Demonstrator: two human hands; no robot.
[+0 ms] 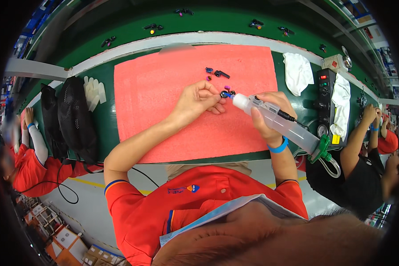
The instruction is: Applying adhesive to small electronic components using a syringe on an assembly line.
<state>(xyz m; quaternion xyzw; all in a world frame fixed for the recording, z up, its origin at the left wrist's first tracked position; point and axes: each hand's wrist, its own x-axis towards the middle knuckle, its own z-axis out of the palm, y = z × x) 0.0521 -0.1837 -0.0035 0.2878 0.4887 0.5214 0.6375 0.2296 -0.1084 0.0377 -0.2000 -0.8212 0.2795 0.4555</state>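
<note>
My right hand (275, 113) is wrapped round a translucent dispensing syringe (299, 133) with a green cap at its rear end. The syringe slants across the right of the pink mat (164, 128), and its blue tip reaches a small dark ring-shaped part (223, 94). My left hand (201, 99) pinches that part between thumb and forefinger, its other fingers curled. Just beyond lie small dark pieces (221, 74) and a magenta piece (227, 87). Whether the tip touches the part is too small to tell.
Black bags (77, 117) and pale gloves (94, 91) lie left of the mat. To the right are a white cloth (298, 73), a black control box (326, 95) and a metal can (336, 63). Small parts sit on the green belt (217, 24) beyond. Other people work at both sides.
</note>
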